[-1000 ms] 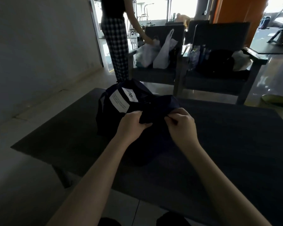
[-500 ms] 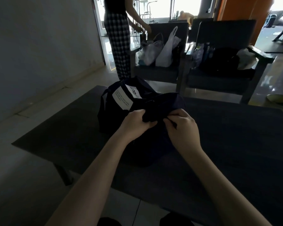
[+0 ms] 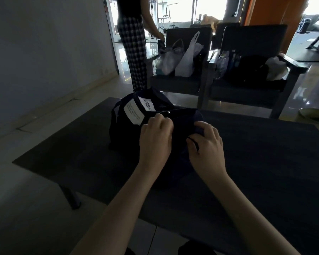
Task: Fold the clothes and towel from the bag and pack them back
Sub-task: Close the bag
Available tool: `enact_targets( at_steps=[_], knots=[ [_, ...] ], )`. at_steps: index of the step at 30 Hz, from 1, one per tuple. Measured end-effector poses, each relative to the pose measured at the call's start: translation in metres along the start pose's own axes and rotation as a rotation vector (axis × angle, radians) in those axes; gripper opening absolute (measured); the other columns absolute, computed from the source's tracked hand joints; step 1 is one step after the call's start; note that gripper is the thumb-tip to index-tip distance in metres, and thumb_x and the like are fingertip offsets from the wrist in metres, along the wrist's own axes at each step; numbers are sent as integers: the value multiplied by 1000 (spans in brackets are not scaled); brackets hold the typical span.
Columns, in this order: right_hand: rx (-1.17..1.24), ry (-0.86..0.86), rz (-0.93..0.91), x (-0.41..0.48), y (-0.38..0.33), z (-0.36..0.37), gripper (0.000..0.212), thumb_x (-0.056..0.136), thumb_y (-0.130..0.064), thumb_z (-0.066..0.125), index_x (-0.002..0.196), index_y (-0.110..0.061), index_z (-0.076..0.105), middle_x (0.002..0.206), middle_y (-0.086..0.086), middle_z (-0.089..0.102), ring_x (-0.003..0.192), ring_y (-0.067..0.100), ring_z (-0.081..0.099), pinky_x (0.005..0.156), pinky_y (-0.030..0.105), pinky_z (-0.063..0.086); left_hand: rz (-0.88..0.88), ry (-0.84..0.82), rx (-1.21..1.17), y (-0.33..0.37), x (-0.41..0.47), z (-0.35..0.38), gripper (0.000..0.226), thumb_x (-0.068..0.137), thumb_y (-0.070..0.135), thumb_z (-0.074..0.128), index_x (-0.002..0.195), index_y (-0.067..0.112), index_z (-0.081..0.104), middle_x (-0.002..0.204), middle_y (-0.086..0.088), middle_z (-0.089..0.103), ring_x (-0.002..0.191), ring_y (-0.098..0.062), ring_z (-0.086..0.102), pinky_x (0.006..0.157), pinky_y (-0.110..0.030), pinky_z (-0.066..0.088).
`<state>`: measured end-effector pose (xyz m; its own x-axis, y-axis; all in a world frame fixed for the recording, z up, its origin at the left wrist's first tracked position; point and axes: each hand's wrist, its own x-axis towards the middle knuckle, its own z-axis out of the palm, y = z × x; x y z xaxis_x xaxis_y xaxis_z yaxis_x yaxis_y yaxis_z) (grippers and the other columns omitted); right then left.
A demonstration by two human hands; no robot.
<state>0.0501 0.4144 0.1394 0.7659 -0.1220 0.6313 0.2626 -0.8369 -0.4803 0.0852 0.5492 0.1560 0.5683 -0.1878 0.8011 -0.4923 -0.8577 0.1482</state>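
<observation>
Apparently the opening step is happening: the dark navy fabric bag [image 3: 123, 133] is sitting on the dark surface [image 3: 265, 153], and the left hand [image 3: 156, 134] is gripping its top with curled fingers [image 3: 163, 121]. The right hand [image 3: 206, 144] is clutching the bag's fabric just beside it, likely preparing to pull the mouth apart.

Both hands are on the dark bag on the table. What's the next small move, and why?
The left hand and right hand grip fabric side by side atop the dark navy cloth bag; no clothes show on the dark table. Probably best to draw the hands apart and open its top.
</observation>
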Motion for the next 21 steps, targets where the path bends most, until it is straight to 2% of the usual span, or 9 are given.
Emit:
enact_targets(
  at_steps=[2, 5, 7, 11, 15, 18, 21],
  knots=[
    [67, -29, 24, 2, 2, -1, 17, 84, -15, 57, 84, -8, 73, 124, 8, 57, 117, 27, 50, 97, 49, 41, 66, -99, -41, 3, -4, 5, 13, 74, 9, 64, 86, 14, 64, 94, -2, 56, 82, -20, 54, 69, -32, 45],
    [146, -57, 66, 5, 3, -3, 12, 85, -10, 62, 86, -9, 74, 125, 7, 57, 119, 24, 48, 99, 50, 40, 35, -222, -103, 8, -11, 9, 33, 78, 33, 49, 100, 17, 68, 109, 3, 57, 98, -18, 55, 85, -34, 43],
    [175, -62, 81, 6, 3, -3, 12, 85, -10, 63, 87, -10, 75, 127, 4, 57, 121, 21, 46, 101, 47, 39, 37, -231, -88, 9, -14, 11, 37, 80, 40, 49, 104, 18, 67, 112, 2, 58, 102, -18, 55, 89, -36, 42],
    [192, -106, 55, 8, 3, -3, 13, 87, -16, 62, 91, -12, 75, 130, 2, 54, 124, 17, 41, 105, 46, 35, -28, -150, -83, 9, -9, 15, 15, 80, 24, 67, 95, 20, 71, 96, 5, 62, 93, -18, 57, 81, -33, 39],
    [246, -123, 52, 10, 8, -6, 25, 88, -19, 56, 108, -14, 69, 131, -1, 53, 123, 16, 45, 105, 43, 36, -88, -155, -138, 10, -5, 17, 10, 85, 22, 66, 91, 19, 73, 91, 7, 65, 91, -18, 57, 80, -32, 37],
    [57, -140, -14, 13, 16, -4, 48, 79, -8, 66, 126, -15, 58, 135, 2, 48, 124, 23, 44, 106, 44, 35, -166, -155, -196, 14, -2, 14, 10, 84, 23, 66, 86, 16, 73, 88, 7, 68, 92, -17, 59, 82, -35, 45],
    [-134, -92, -108, 17, 22, 5, 56, 71, -9, 75, 125, -17, 59, 130, 5, 52, 119, 28, 48, 101, 44, 36, -233, -169, -306, 19, 1, 11, 14, 83, 25, 61, 83, 17, 72, 86, 9, 69, 91, -13, 60, 83, -42, 49]
  ],
)
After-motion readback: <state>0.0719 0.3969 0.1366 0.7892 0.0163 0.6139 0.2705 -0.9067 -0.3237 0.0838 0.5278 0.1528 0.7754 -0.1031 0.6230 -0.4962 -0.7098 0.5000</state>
